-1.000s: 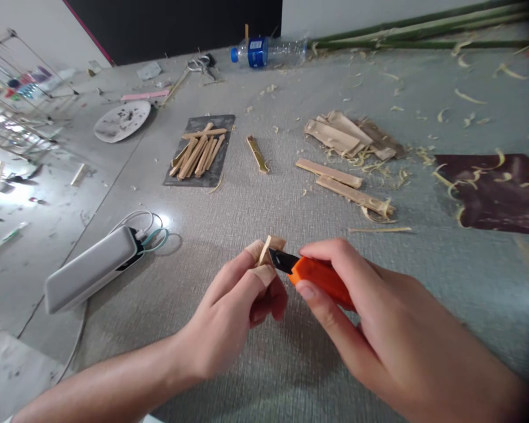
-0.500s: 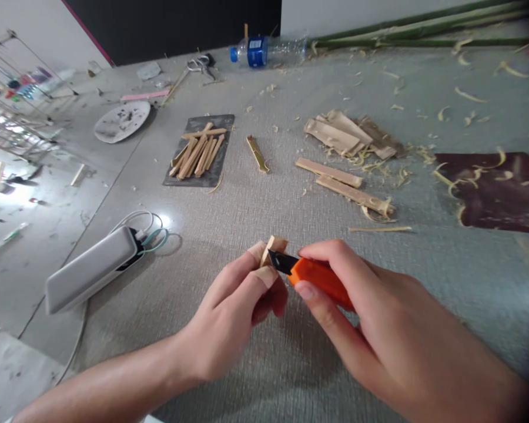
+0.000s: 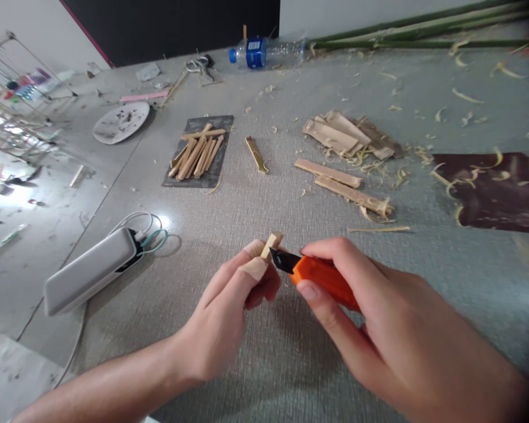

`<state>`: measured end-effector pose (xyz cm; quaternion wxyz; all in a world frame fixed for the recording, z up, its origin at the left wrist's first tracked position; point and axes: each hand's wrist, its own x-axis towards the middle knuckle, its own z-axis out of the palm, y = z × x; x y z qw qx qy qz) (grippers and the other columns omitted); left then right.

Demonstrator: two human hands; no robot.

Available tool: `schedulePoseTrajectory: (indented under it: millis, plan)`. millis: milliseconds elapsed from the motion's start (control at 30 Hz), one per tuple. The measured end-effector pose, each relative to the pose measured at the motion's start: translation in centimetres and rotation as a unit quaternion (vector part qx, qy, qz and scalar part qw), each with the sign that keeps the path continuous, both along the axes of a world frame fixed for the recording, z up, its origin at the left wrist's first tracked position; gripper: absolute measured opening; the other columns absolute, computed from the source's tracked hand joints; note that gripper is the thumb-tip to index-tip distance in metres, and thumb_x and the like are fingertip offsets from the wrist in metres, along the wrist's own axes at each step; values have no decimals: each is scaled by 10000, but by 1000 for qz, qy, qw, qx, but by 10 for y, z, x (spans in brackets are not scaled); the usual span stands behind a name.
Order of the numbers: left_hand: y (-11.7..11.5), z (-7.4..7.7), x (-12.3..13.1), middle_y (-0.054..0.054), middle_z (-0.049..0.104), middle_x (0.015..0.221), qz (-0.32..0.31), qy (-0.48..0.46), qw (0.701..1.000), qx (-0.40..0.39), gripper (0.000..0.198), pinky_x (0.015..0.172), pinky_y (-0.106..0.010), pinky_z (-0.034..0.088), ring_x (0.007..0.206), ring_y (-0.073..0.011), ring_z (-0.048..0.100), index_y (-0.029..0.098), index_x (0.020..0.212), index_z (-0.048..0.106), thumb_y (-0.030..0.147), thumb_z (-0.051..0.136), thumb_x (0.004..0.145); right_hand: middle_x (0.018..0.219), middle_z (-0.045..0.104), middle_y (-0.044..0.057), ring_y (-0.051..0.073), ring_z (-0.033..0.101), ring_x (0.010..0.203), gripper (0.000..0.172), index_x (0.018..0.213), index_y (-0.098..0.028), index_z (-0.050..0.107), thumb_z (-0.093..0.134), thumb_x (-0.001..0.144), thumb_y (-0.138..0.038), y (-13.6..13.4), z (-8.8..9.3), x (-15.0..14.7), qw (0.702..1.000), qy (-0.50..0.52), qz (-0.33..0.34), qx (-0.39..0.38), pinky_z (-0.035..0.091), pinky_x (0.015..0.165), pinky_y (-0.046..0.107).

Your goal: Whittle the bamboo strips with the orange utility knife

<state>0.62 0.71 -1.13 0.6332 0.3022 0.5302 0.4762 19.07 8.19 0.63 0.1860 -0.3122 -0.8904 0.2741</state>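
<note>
Between the thumb and fingers of my left hand [image 3: 235, 294] is a short pale bamboo strip [image 3: 272, 242], its upper end sticking out past the fingertips. Light tape or bandage wraps that thumb and a finger. My right hand [image 3: 379, 311] grips an orange utility knife [image 3: 324, 282], its black blade pointing left. The blade tip lies at the strip's side by my left fingertips; whether it touches cannot be made out. The strip's lower end is hidden in the left hand.
Bamboo sticks [image 3: 198, 155] lie on a dark sheet [image 3: 176, 179]. Wider bamboo pieces [image 3: 335, 135] and shavings are at right, near brown sandpaper [image 3: 502, 200]. A power bank [image 3: 92, 267] with cables sits left. A bottle [image 3: 255, 53], scissors [image 3: 198, 66] and bamboo poles [image 3: 405, 43] lie behind.
My left hand has shifted slightly left and the strip has turned a little in its fingers. The knife stays close beside it, with the blade a bit to the right.
</note>
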Motion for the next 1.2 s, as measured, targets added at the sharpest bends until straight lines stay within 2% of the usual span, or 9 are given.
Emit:
schedulePoseTrajectory:
  millis: [233,433,600,800,867,933,1033,1200]
  plan:
    - [0,3,0,12,458,763,-2,-9,1000,-1,318,675,-262,370,721,-134,389,200,817,503,389,479,1072,819,725,-28,157,705,617,115,1139,-250,513,506,1069,-341,1,-1,2,1000,-6,-2,-5,493,502,276]
    - [1,3,0,23,448,779,-1,-27,1000,2,262,617,-215,421,694,-111,436,203,876,516,382,494,1065,801,721,-37,147,695,595,113,1139,-253,514,510,1066,-339,0,-1,3,1000,-7,0,-9,485,494,267]
    - [-1,2,-1,54,444,743,1,-22,999,-36,252,453,-190,304,535,-68,380,215,955,532,452,538,1041,831,734,-21,157,701,613,133,1159,-245,522,512,1066,-339,1,-1,3,1000,-5,1,-14,486,503,273]
    - [-2,4,-2,62,406,734,4,-44,997,-59,236,427,-181,223,516,-62,301,224,957,540,449,571,1020,946,751,29,178,726,716,196,1194,-219,578,488,1080,-351,2,-2,2,1000,-3,5,7,513,577,304]
    - [-3,6,-1,52,402,733,6,-6,999,-43,261,480,-188,255,574,-79,313,217,936,549,459,567,1030,951,752,38,191,730,730,213,1188,-215,591,483,1082,-364,3,-2,2,1000,-9,16,11,516,589,319]
    - [-4,7,-2,38,434,737,0,81,997,4,290,558,-215,320,636,-102,360,215,905,543,466,545,1049,916,749,31,205,734,713,211,1161,-217,593,480,1084,-377,3,-3,3,999,-20,21,13,515,584,333]
    - [-7,7,-3,32,485,754,-36,215,973,78,275,647,-268,361,673,-123,394,224,918,508,451,519,1073,846,735,1,215,731,638,217,1114,-231,580,466,1092,-415,3,-3,3,999,-32,21,30,490,532,342]
    - [-10,7,-5,53,449,745,-78,320,935,132,185,604,-275,325,634,-116,357,220,1064,517,393,466,1107,778,717,-45,198,714,548,254,1124,-248,570,436,1109,-464,3,-3,3,998,-33,29,52,435,469,327]
